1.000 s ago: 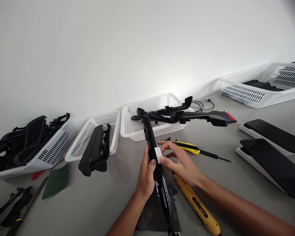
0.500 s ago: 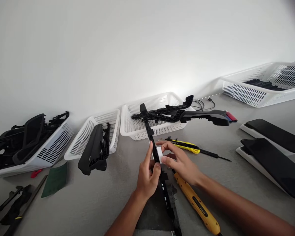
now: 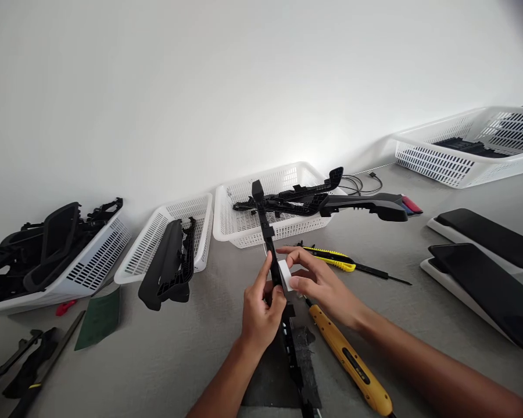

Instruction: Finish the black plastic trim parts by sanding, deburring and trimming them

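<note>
My left hand [image 3: 261, 313] is wrapped around the long black trim strip [image 3: 273, 261] at about mid-length, thumb up along its left edge. My right hand [image 3: 320, 284] pinches a small white block [image 3: 285, 274] between thumb and fingertips and holds it against the strip's right face, just above the left grip. The strip's long axis runs away from me: near end low over the dark mat [image 3: 274, 377], far end raised toward the middle white basket [image 3: 244, 229]. The block therefore lies right of the axis, touching it, with the right hand nearer. The yellow-handled tool [image 3: 353, 366] lies on the table just right of the mat; the yellow utility knife [image 3: 331, 258] is beyond my right fingers.
</note>
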`<state>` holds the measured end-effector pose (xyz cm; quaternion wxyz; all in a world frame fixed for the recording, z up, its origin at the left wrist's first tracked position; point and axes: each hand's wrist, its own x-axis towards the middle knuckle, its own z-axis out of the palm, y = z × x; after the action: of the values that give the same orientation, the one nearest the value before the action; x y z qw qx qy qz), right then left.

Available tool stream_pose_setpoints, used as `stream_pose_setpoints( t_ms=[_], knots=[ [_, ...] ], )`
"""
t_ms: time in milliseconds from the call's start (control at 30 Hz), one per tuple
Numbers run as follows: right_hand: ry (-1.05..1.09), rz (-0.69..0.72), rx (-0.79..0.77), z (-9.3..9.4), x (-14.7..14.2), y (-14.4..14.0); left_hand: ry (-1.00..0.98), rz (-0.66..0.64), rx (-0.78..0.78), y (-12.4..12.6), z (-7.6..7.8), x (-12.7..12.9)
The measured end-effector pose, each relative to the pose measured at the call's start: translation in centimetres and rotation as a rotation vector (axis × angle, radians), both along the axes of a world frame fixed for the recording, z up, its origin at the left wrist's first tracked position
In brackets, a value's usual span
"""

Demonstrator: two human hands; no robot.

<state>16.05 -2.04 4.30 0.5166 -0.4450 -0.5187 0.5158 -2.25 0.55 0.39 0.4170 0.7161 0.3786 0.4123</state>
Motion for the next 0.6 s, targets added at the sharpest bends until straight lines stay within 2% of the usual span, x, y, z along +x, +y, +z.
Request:
stream_pose_setpoints(
  t_ms=[167,300,467,600],
  knots=[
    [0.019,-0.032,-0.018,-0.16,0.06,0.21,-0.001,0.04,0.003,-0.11,0.19,0.21],
    [-0.003,-0.067,-0.034,-0.67,0.18,0.57,0.031,0.008,0.005,-0.33,0.37,0.4],
    [0.044,-0.088,0.036,-0.52,0.38,0.52,0.069,-0.018,0.036,-0.49,0.27,0.63],
    [0.008,-0.098,0.01,-0.55,0.23,0.58,0.091,-0.011,0.058,-0.51,0.18,0.55]
  ],
)
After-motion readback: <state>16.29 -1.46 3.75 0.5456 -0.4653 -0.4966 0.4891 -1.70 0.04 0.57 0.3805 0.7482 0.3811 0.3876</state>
